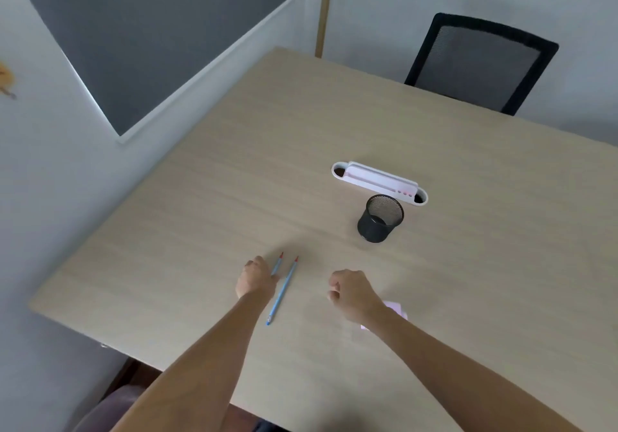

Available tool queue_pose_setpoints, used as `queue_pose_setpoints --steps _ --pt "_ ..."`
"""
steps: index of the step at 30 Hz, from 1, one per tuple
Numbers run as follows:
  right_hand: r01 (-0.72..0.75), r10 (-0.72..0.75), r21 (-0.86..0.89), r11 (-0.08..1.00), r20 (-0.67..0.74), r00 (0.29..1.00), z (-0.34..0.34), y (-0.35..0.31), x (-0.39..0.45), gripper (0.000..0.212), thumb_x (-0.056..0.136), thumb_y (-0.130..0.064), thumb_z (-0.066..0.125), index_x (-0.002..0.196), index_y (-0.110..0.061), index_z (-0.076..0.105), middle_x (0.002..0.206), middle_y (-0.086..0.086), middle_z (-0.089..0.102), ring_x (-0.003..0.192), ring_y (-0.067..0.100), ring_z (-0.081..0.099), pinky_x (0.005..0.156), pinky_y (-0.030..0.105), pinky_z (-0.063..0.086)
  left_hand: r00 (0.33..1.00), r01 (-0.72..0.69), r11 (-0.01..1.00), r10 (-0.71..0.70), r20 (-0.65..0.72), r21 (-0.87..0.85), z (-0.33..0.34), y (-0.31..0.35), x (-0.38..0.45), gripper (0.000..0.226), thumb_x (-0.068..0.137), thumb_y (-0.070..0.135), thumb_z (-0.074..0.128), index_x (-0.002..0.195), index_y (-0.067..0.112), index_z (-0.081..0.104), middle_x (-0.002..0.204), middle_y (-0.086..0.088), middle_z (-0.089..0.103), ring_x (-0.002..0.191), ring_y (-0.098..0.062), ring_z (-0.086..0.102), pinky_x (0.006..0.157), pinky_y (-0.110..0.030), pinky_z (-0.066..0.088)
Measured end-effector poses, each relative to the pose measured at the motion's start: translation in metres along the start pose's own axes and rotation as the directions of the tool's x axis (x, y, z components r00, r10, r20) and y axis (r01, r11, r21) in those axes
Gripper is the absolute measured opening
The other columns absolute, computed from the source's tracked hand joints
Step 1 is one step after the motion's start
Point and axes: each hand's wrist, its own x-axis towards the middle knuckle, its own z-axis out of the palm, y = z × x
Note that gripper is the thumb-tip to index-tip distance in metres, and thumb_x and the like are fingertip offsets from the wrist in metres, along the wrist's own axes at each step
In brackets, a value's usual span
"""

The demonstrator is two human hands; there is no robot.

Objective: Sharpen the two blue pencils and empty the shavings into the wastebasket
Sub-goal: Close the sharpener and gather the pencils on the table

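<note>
Two blue pencils with red tips lie side by side on the wooden table (334,124). My left hand (255,278) rests over the left pencil (277,263), covering its lower part; whether the fingers grip it I cannot tell. The right pencil (282,291) lies free just beside that hand. My right hand (351,293) hovers to the right with fingers loosely curled and nothing in them. A pink object (394,309), perhaps the sharpener, is mostly hidden under my right wrist. A small black mesh basket (379,219) stands upright further back.
A white and pink oblong holder (379,181) lies just behind the mesh basket. A black mesh chair (481,64) stands at the table's far side. A wall with a dark board (133,30) runs along the left.
</note>
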Motion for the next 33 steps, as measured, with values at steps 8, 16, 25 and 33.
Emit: queue_pose_setpoints --steps 8,16,25,33 --pt "-0.213 0.208 0.099 0.972 0.058 0.976 0.049 -0.052 0.06 0.044 0.094 -0.041 0.044 0.098 0.001 0.059 0.106 0.02 0.065 0.106 0.032 0.057 0.093 0.033 0.038 0.998 -0.05 0.999 0.049 0.039 0.016 0.003 -0.007 0.014 0.03 0.093 0.021 0.046 0.113 0.001 0.054 0.119 -0.02 0.059 0.112 -0.035 0.055 0.091 -0.037 0.046" --pt "-0.324 0.29 0.27 0.907 0.16 0.944 0.045 -0.066 0.076 0.032 0.082 -0.007 0.06 0.113 0.0 0.052 0.116 0.013 0.059 0.106 0.029 0.058 0.089 0.028 0.045 0.972 -0.212 0.947 0.179 -0.153 -0.241 -0.045 -0.009 0.019 0.016 0.091 0.012 0.058 0.093 -0.003 0.061 0.09 -0.022 0.068 0.089 -0.035 0.061 0.074 -0.033 0.044" --pt "-0.124 0.343 0.51 0.851 -0.362 0.867 -0.086 0.02 0.048 0.023 0.085 -0.017 0.054 0.062 -0.012 0.054 0.068 0.012 0.068 0.067 0.03 0.064 0.063 0.033 0.05 0.917 -0.399 0.725 0.318 -0.241 -0.561 -0.065 0.132 0.034 0.008 0.088 0.021 0.061 0.083 0.015 0.059 0.078 -0.007 0.071 0.079 -0.024 0.07 0.077 -0.039 0.054" --pt "-0.061 0.458 0.549 0.834 -0.626 0.631 -0.165 0.1 0.064 0.013 0.085 -0.02 0.059 0.079 -0.011 0.066 0.076 0.014 0.063 0.067 0.023 0.052 0.061 0.028 0.034 0.909 -0.412 0.687 0.359 -0.214 -0.599 -0.034 0.247 0.043 0.01 0.084 0.015 0.066 0.087 0.006 0.066 0.08 -0.005 0.065 0.073 -0.02 0.059 0.072 -0.027 0.047"
